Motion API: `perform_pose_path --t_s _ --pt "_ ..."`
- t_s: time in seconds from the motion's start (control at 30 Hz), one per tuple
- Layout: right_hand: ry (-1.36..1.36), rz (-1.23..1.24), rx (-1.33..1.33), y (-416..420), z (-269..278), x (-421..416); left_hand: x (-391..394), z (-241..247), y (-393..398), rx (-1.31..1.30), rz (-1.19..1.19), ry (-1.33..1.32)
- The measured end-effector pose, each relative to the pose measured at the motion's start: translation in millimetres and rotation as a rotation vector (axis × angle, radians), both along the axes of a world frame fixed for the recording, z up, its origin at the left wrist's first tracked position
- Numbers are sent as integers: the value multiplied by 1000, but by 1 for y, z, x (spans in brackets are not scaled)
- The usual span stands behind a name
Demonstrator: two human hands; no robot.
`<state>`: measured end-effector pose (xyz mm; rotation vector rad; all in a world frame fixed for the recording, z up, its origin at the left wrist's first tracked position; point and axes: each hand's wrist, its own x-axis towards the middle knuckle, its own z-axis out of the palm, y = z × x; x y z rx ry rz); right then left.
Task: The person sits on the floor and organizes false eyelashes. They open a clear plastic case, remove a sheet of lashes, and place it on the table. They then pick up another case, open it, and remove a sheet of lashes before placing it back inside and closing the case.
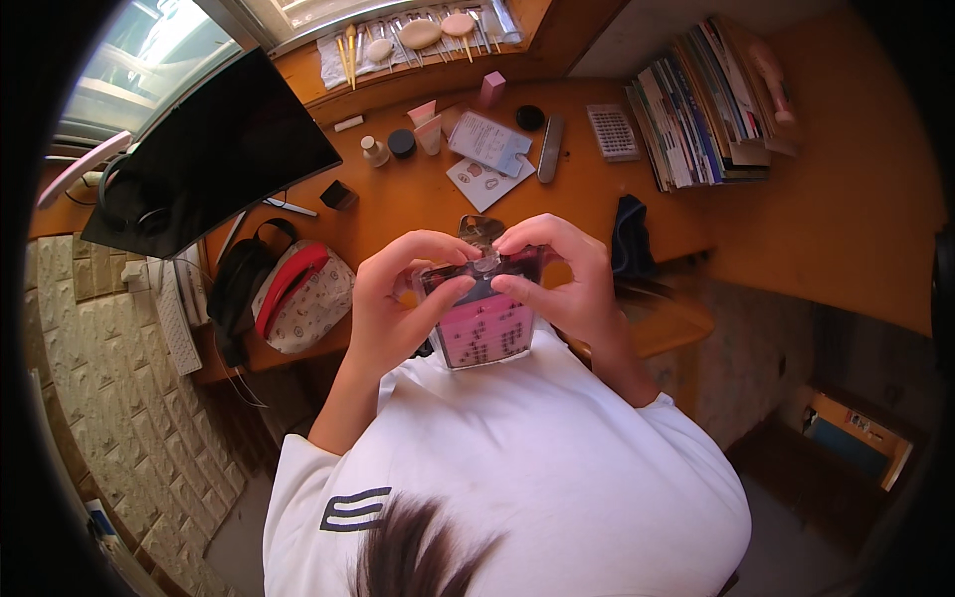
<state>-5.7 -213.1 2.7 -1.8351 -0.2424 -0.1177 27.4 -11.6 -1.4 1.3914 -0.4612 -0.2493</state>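
Close to my chest I hold a clear plastic case (489, 332) with a pink panel and rows of small dark clusters, which look like false lashes. My left hand (410, 295) grips its upper left part, with thumb and fingertips at the top edge. On the right side, my right hand (563, 280) pinches the same edge, its fingertips near a small clear tab (487, 261) at the middle. Just beyond the fingers a dark, shiny piece (481, 227) shows, partly hidden; whether it belongs to the case I cannot tell.
A monitor (231, 149) and a patterned pouch (306, 298) are at the left. Behind my hands lie a printed packet (489, 142), small cosmetic containers (401, 143) and a lash tray (613, 133). Books (701, 112) stand at the right; makeup brushes (351, 56) lie on the sill.
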Motion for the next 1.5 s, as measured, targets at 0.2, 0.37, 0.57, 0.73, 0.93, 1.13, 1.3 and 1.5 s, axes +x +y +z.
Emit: perform_pose_path --t_s 0.2,0.37,0.57,0.73,0.93,1.13,1.3,1.5 --pt "101 83 2 0 5 0 6 9 8 172 -147 48" --pt "211 185 79 -3 8 3 9 12 12 212 -215 49" --pt "251 125 95 -5 4 3 13 9 7 312 -246 -38" --pt "291 143 104 -9 3 6 16 18 7 360 -277 19" --pt "228 135 90 -17 4 4 17 12 9 386 -321 -31" --pt "178 55 159 -12 4 1 9 5 3 144 -128 65" --pt "244 -76 376 -1 -3 -4 2 7 -4 -48 137 243" --pt "165 -33 490 5 -10 -2 -1 3 0 -129 104 223"
